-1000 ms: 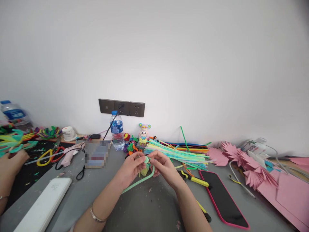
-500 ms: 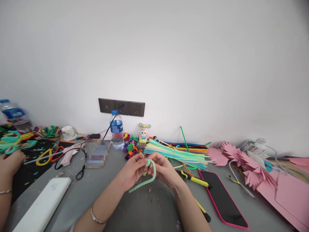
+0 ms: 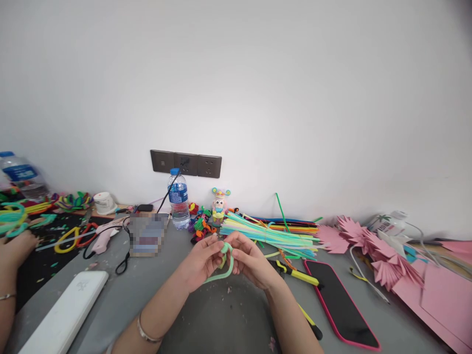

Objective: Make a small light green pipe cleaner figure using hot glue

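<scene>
Between my two hands, above the grey table (image 3: 221, 324), is a light green pipe cleaner (image 3: 225, 273) with a coiled end and a bent tail that curves down to the left. My left hand (image 3: 206, 260) pinches the coil between thumb and fingers. On the other side, my right hand (image 3: 250, 260) is closed with its thumb and fingers at the pipe cleaner where it leaves the coil. A bit of yellow shows below the coil, partly hidden by the fingers. Just beyond my hands lies a bundle of pipe cleaners (image 3: 269, 236) in pale green, yellow and blue.
A phone (image 3: 342, 305) and a yellow cutter (image 3: 300, 275) lie at right, near folded pink paper (image 3: 391, 270). Behind stand a water bottle (image 3: 179, 201) and a small figurine (image 3: 219, 206). At left are a white box (image 3: 66, 309), a glue gun (image 3: 103, 240) and another person's hand (image 3: 18, 250).
The pipe cleaner's tail has swung down and left and now bends closer round under my hands. My right fingers have shifted slightly along it. The other person's hand at left moved a little.
</scene>
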Motion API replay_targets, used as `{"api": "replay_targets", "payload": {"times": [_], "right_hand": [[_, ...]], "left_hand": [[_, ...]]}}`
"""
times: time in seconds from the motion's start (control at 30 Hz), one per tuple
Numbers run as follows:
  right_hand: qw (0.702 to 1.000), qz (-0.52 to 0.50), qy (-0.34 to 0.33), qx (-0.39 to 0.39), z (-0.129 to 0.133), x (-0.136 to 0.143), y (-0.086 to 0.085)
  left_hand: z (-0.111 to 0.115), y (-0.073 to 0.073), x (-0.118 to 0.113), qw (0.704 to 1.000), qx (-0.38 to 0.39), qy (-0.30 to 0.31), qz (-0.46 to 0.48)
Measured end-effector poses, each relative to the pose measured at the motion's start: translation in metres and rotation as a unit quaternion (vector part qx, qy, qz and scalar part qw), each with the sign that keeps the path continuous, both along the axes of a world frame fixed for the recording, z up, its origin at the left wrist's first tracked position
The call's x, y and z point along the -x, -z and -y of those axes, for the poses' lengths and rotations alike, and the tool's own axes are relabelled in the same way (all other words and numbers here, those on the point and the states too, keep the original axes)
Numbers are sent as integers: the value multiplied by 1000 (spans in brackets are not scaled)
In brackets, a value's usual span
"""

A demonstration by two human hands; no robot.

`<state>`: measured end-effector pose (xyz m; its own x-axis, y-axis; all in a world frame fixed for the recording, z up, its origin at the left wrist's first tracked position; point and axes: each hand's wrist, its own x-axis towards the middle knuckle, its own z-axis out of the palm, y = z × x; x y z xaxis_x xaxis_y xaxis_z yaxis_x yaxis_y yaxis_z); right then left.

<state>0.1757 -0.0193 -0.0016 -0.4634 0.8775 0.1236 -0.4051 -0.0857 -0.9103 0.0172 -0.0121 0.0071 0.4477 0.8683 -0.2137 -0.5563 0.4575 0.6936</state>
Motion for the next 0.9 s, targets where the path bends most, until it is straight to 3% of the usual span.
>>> {"api": "replay_targets", "payload": {"times": [0.4, 0.9], "right_hand": [[995, 33, 49, -85, -4, 2, 5], [983, 19, 108, -148, -1, 8, -4]], "left_hand": [[2, 2, -3, 1000, -17, 19, 6], [6, 5, -4, 999, 15, 5, 35]]}}
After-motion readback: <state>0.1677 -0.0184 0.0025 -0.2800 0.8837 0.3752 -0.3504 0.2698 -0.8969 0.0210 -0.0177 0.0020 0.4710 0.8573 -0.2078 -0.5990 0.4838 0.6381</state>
